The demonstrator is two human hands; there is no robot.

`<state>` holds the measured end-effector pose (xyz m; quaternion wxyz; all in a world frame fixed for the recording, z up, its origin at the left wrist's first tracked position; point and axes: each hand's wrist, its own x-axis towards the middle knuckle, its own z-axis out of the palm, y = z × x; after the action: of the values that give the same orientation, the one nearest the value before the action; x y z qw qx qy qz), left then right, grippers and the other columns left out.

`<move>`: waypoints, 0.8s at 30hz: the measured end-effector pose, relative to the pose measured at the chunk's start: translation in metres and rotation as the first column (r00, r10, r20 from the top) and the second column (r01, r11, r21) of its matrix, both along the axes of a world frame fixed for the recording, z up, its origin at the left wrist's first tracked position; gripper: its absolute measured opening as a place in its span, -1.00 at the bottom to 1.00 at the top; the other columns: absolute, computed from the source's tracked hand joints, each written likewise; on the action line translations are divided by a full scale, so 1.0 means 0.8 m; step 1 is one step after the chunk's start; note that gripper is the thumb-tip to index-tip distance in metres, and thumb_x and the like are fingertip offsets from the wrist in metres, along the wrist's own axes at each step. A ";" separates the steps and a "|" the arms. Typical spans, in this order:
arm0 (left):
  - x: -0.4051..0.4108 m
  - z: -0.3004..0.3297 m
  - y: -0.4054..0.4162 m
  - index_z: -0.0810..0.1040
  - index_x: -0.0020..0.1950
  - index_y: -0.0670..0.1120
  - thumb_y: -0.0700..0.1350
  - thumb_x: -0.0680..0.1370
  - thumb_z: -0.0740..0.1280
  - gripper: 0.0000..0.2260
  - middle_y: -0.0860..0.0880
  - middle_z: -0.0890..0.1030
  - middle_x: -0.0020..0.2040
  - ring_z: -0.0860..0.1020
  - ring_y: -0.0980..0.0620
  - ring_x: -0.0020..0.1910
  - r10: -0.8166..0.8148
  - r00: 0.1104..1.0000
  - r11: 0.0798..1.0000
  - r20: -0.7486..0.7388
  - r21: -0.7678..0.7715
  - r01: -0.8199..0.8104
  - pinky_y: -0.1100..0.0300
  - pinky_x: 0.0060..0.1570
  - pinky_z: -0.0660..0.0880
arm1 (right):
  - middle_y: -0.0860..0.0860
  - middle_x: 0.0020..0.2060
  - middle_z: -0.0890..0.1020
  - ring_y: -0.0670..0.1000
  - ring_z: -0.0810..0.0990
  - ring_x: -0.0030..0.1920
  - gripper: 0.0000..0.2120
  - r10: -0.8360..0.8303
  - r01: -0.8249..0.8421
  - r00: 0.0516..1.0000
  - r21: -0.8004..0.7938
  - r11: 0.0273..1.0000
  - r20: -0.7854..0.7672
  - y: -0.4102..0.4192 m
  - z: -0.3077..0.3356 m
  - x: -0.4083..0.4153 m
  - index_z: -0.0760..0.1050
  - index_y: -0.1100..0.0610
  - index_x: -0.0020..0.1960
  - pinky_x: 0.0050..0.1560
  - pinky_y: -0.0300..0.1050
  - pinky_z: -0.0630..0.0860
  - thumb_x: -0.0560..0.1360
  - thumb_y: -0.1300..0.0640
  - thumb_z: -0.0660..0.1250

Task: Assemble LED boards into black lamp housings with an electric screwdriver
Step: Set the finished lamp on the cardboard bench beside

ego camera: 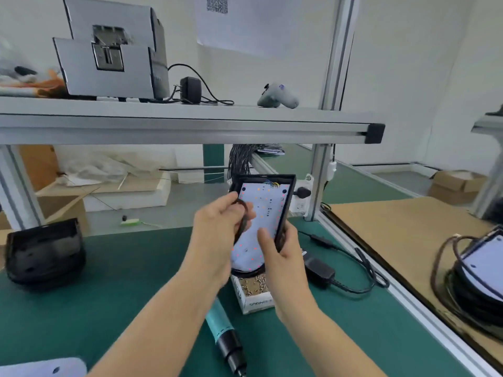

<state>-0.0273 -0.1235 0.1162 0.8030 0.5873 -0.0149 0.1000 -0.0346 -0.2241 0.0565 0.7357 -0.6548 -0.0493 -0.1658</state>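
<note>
1. Centre of frame: we see the black lamp housing (283, 210) held up off the green bench mat (122, 281), the white LED board (261, 213) seated inside it; right hand (280, 257) grasps the housing's right wall, thumb pressed on the board face.
2. Left hand (217, 227) pinches a dark looped cable (243, 219) against the board's left edge; motion blur here, so we cannot tell whether the loop belongs to the housing's own lead.
3. Electric screwdriver (223, 333) lies untouched on the mat, lower centre; screw box (254, 291) sits just under the housing.
4. Risk, as we judge it: cable trapped under the board when it is screwed down; cause, the loop not tucked clear first.
5. Risk: board shifts off its holes; cause, thumb pressure released while reaching for the driver.
6. Risk: the raised housing comes down on the screw box and spills it; cause, box directly beneath.
7. A second empty housing (43, 251) waits at left of frame; finished units (479, 273) at the right edge.
</note>
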 end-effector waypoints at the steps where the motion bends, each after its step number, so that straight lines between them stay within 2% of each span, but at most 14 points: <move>1: 0.002 0.001 -0.020 0.51 0.19 -0.13 -0.39 0.56 0.21 -0.72 -0.10 0.66 -0.16 0.57 -0.06 -0.13 -0.064 0.998 0.997 -0.028 -0.049 0.062 0.11 0.06 0.51 | -0.18 -0.05 0.67 -0.23 0.62 -0.01 -0.79 0.019 -0.019 1.000 0.014 1.000 0.010 -0.008 -0.001 -0.003 0.43 0.00 0.19 -0.11 -0.41 0.47 0.57 0.07 0.32; 3: 0.005 0.001 -0.059 0.41 0.38 -0.12 -0.41 0.57 0.19 -0.60 -0.14 0.66 0.00 0.61 -0.11 -0.06 -0.164 0.983 0.977 -0.085 -0.149 0.150 0.07 0.10 0.54 | -0.23 -0.04 0.67 -0.23 0.62 0.02 -0.74 0.028 -0.028 0.999 0.015 0.999 0.027 -0.027 -0.002 -0.009 0.44 -0.04 0.19 -0.10 -0.42 0.48 0.53 0.00 0.37; 5: 0.006 0.002 -0.092 0.44 0.31 -0.06 -0.34 0.60 0.21 -0.67 -0.12 0.69 -0.04 0.66 -0.04 -0.12 -0.317 0.941 0.923 -0.118 -0.268 0.277 0.14 -0.08 0.61 | -0.21 0.00 0.67 -0.21 0.62 0.05 -0.68 -0.019 0.018 0.999 0.033 0.999 0.034 -0.053 -0.002 -0.013 0.44 -0.07 0.20 -0.05 -0.37 0.50 0.49 0.00 0.42; 7: 0.007 0.005 -0.120 0.51 0.26 -0.15 -0.23 0.61 0.25 -0.77 -0.07 0.71 -0.06 0.67 -0.02 -0.06 -0.479 0.872 0.856 -0.102 -0.273 0.438 0.18 -0.05 0.60 | -0.16 0.05 0.67 -0.17 0.62 0.10 -0.66 -0.135 0.131 0.990 0.092 0.987 0.035 -0.087 -0.002 -0.014 0.46 -0.06 0.22 0.04 -0.27 0.51 0.49 0.03 0.43; 8: 0.010 0.003 -0.133 0.53 0.28 -0.15 -0.19 0.60 0.28 -0.75 -0.03 0.71 -0.02 0.65 -0.01 0.00 -0.522 0.849 0.850 -0.086 -0.130 0.510 0.17 0.04 0.57 | -0.12 0.07 0.67 -0.14 0.62 0.11 -0.70 -0.210 0.205 0.977 0.117 0.972 0.034 -0.107 -0.001 -0.014 0.47 -0.03 0.23 0.09 -0.21 0.51 0.51 0.06 0.40; 9: 0.015 0.000 -0.145 0.54 0.29 -0.12 -0.17 0.58 0.30 -0.72 0.01 0.70 0.02 0.63 0.03 0.03 -0.509 0.859 0.845 -0.052 0.161 0.510 0.18 0.10 0.54 | -0.08 0.08 0.66 -0.11 0.62 0.12 -0.73 -0.287 0.280 0.957 0.130 0.951 0.034 -0.131 0.001 -0.014 0.48 0.01 0.24 0.12 -0.15 0.50 0.55 0.10 0.36; 11: 0.030 -0.010 -0.173 0.52 0.34 -0.05 -0.14 0.57 0.32 -0.67 0.00 0.63 0.15 0.54 0.05 0.10 -0.367 0.921 0.653 0.134 0.742 0.152 0.11 0.19 0.46 | 0.02 0.05 0.64 -0.02 0.59 0.05 -0.78 -0.410 0.403 0.912 0.139 0.905 0.023 -0.182 0.009 -0.014 0.48 0.12 0.24 0.08 -0.08 0.50 0.59 0.16 0.28; 12: 0.032 -0.014 -0.189 0.49 0.37 -0.01 -0.10 0.56 0.32 -0.63 0.00 0.56 0.25 0.47 0.04 0.22 -0.350 0.911 0.552 0.216 0.834 0.014 0.08 0.26 0.39 | 0.04 0.01 0.62 0.00 0.56 0.00 -0.79 -0.455 0.451 0.890 0.137 0.882 0.003 -0.209 0.012 -0.015 0.48 0.15 0.22 0.01 -0.08 0.49 0.60 0.18 0.26; 14: 0.027 -0.026 -0.228 0.41 0.43 0.04 -0.07 0.54 0.35 -0.56 0.04 0.35 0.43 0.35 0.01 0.37 -0.444 0.883 0.557 0.156 0.819 0.136 0.16 0.35 0.29 | 0.03 -0.05 0.59 0.02 0.55 -0.07 -0.83 -0.530 0.529 0.848 0.135 0.838 -0.031 -0.260 0.018 -0.018 0.46 0.17 0.19 -0.10 -0.14 0.48 0.61 0.17 0.24; 17: 0.022 -0.043 -0.298 0.32 0.47 0.04 -0.13 0.57 0.32 -0.52 0.02 0.30 0.49 0.47 -0.03 0.27 -0.612 0.789 0.582 -0.044 0.650 0.488 0.16 0.26 0.41 | -0.03 -0.10 0.52 0.02 0.49 -0.10 -0.80 -0.640 0.640 0.768 0.018 0.768 -0.013 -0.329 0.021 -0.023 0.39 0.13 0.22 -0.18 -0.22 0.41 0.61 0.12 0.23; 19: 0.024 -0.046 -0.342 0.30 0.49 -0.03 -0.16 0.57 0.31 -0.52 -0.04 0.29 0.50 0.39 -0.09 0.38 -0.650 0.759 0.555 -0.031 0.663 0.502 0.11 0.34 0.34 | 0.01 0.06 0.51 0.04 0.48 0.02 -0.63 -0.700 0.699 0.714 -0.053 0.713 -0.010 -0.370 0.022 -0.026 0.29 0.11 0.40 -0.11 -0.16 0.41 0.61 0.09 0.21; 20: 0.025 -0.043 -0.362 0.29 0.50 -0.07 -0.18 0.58 0.30 -0.51 -0.08 0.23 0.52 0.31 -0.07 0.44 -0.674 0.739 0.525 -0.014 0.694 0.492 0.24 0.32 0.28 | 0.03 0.12 0.49 0.06 0.48 0.05 -0.58 -0.726 0.723 0.687 -0.077 0.687 -0.022 -0.390 0.021 -0.028 0.24 0.12 0.44 -0.12 -0.14 0.41 0.62 0.09 0.21; 22: 0.028 -0.044 -0.393 0.23 0.53 -0.12 -0.21 0.60 0.26 -0.50 -0.09 0.04 0.58 0.13 0.01 0.52 -0.733 0.680 0.435 -0.004 0.765 0.475 0.45 0.15 0.14 | 0.05 0.12 0.48 0.07 0.47 0.06 -0.64 -0.772 0.766 0.635 -0.107 0.634 -0.026 -0.430 0.017 -0.030 0.28 0.13 0.38 -0.08 -0.11 0.38 0.62 0.10 0.19; 24: 0.031 -0.055 -0.415 0.16 0.56 -0.08 -0.18 0.62 0.21 -0.49 -0.02 -0.06 0.60 0.01 0.05 0.55 -0.794 0.608 0.315 -0.031 0.833 0.455 0.40 0.26 0.06 | 0.05 0.07 0.51 0.09 0.48 0.03 -0.70 -0.815 0.800 0.579 -0.178 0.573 -0.021 -0.459 0.008 -0.031 0.34 0.14 0.32 -0.05 -0.10 0.34 0.61 0.12 0.19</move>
<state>-0.0028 -0.4553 0.0723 0.4160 0.7817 -0.4459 -0.1306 -0.0592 -0.5916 0.0632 0.5294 -0.6656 0.2795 -0.4457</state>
